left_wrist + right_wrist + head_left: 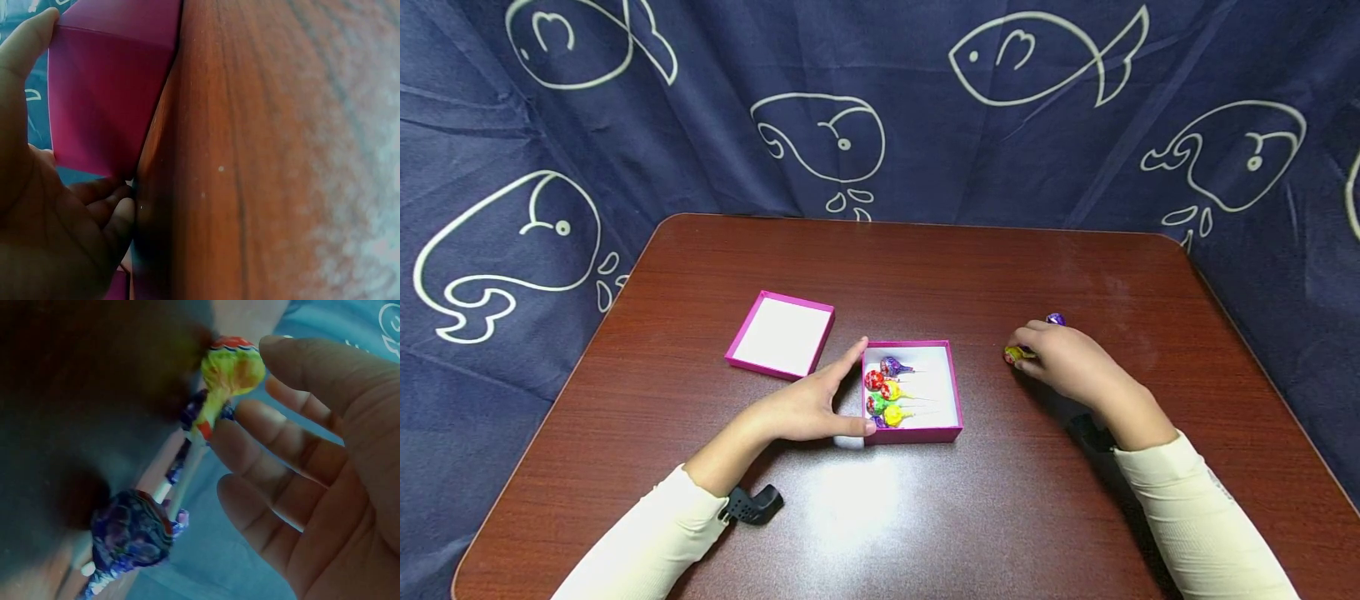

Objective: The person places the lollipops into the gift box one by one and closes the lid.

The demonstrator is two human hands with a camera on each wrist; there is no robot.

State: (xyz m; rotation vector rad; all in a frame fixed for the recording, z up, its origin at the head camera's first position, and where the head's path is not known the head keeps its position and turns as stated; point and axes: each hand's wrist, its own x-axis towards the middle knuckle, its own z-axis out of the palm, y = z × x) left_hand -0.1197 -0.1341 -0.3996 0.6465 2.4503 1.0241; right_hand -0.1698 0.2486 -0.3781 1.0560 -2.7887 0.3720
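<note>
Two cream sleeves (647, 533) cross one table (1000, 517). The left hand (805, 408) spreads thumb and finger against one pink box (917, 436) holding six visible lollipops (891, 390), near one lid (781, 336). The right hand (1067, 358) bends around one yellow lollipop (234, 372), two purple ones (131, 528) just beside; whether its fingers pinch, I cannot tell.

Both sleeves are long, close-fitting and creamy off-white, with small wrinkles. The left sleeve (647, 533) has a plain cuff; beside it sits a black strap (756, 505) with a row of small holes and a curved, smooth end. The right sleeve (1195, 517) bears faint marks, too small to read, on the side facing the bench's right edge. A dark wrist piece (1091, 434) shows partly beneath that cuff. Each hand is bare.
</note>
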